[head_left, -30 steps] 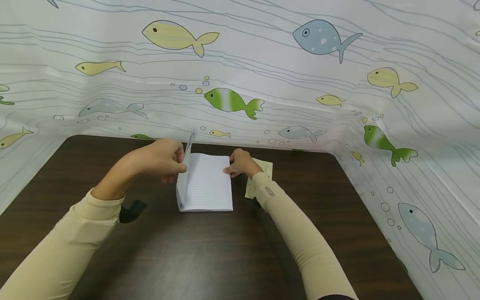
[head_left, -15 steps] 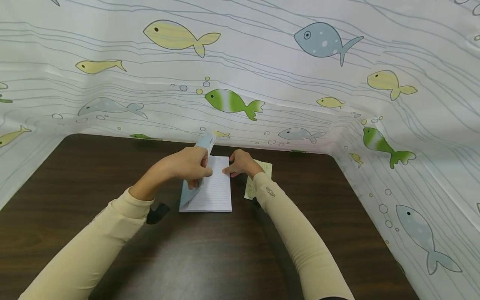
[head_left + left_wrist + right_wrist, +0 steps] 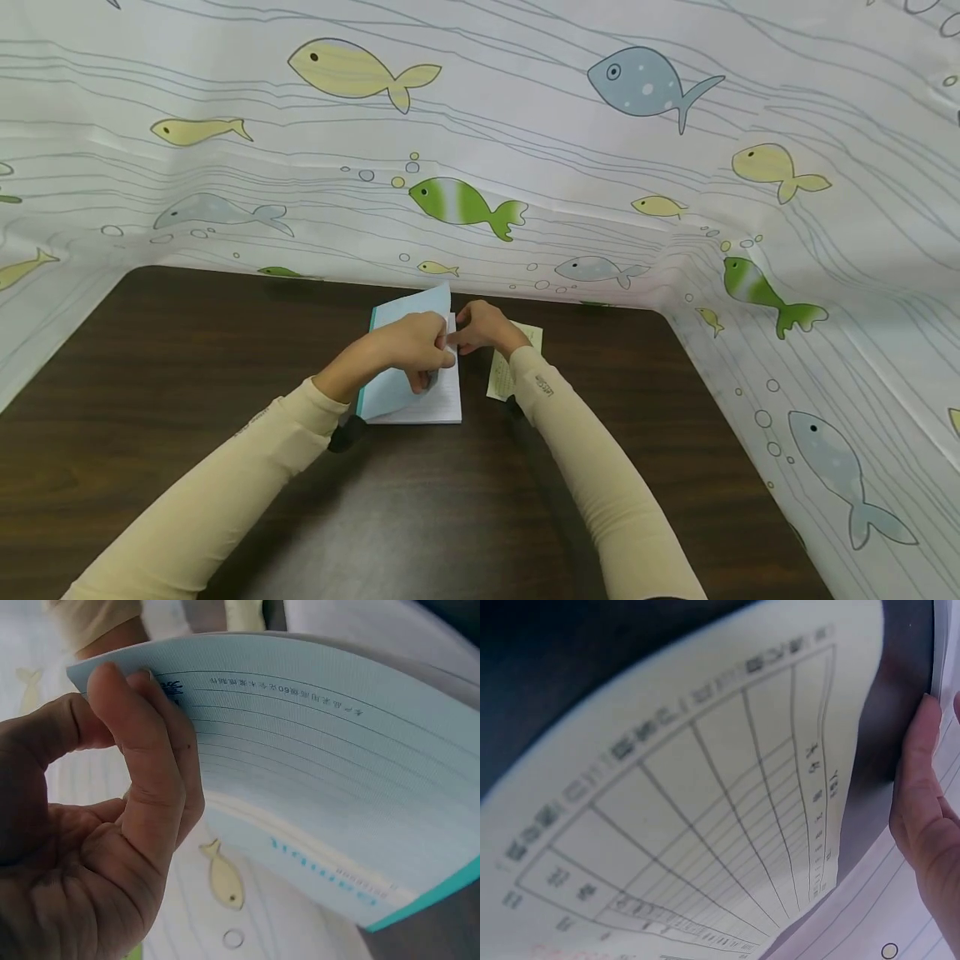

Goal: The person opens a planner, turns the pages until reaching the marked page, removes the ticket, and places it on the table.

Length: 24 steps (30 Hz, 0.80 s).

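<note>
A notebook lies on the table, its light blue cover with a teal spine strip arched over the white lined pages. Between thumb and fingers, my left hand pinches the free edge of that cover; in the left wrist view the cover shows printed lines, lettering and a small handwritten mark by the fingers. My right hand holds the notebook's upper right edge, thumb on the page side and fingers along the edge. Under the right wrist lies a pale yellow printed form, partly covered by the sleeve.
The dark wood table is bounded at the back and sides by a white fish-print sheet. In the right wrist view the form curves up close to the camera, showing a ruled grid.
The left hand has moved rightward, carrying the cover from nearly upright on the left to over the pages. The right hand stays at the notebook's right edge.
</note>
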### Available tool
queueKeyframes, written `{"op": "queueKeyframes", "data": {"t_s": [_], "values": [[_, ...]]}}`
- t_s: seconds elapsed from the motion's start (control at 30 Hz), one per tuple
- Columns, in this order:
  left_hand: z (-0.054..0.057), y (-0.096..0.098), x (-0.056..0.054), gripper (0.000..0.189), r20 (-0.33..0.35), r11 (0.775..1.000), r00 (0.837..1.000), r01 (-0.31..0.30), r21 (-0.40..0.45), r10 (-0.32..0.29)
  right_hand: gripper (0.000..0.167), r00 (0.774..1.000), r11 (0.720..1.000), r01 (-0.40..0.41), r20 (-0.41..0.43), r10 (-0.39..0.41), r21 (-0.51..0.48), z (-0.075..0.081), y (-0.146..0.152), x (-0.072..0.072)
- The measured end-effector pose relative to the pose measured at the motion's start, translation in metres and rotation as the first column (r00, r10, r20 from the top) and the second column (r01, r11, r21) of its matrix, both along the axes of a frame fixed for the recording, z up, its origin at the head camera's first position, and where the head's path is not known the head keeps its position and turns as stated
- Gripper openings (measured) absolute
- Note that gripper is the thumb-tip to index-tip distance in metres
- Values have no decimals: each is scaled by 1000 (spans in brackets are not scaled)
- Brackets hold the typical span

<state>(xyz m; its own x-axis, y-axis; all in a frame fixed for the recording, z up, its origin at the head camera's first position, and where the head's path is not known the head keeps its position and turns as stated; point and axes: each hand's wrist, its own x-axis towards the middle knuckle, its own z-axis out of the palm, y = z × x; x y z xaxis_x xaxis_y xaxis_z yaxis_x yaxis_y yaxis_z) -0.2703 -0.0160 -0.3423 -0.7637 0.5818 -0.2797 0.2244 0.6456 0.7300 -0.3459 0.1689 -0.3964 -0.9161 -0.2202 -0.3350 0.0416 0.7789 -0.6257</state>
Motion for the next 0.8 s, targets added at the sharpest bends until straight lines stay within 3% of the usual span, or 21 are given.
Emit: {"op": "queueKeyframes", "data": {"t_s": [0.33,0.53,0.8], "values": [[-29,12,-1,21,-33,997,999,-16,-76,13,48,997,996,-74,-12,74,-52,-5,-3,0],[-49,18,-3,20,-45,994,999,-35,-107,30,55,995,994,-101,-26,100,-31,-3,-3,4],[-63,23,-8,25,-78,991,996,-56,-125,46,62,991,992,-124,-36,125,37,2,0,3]]}}
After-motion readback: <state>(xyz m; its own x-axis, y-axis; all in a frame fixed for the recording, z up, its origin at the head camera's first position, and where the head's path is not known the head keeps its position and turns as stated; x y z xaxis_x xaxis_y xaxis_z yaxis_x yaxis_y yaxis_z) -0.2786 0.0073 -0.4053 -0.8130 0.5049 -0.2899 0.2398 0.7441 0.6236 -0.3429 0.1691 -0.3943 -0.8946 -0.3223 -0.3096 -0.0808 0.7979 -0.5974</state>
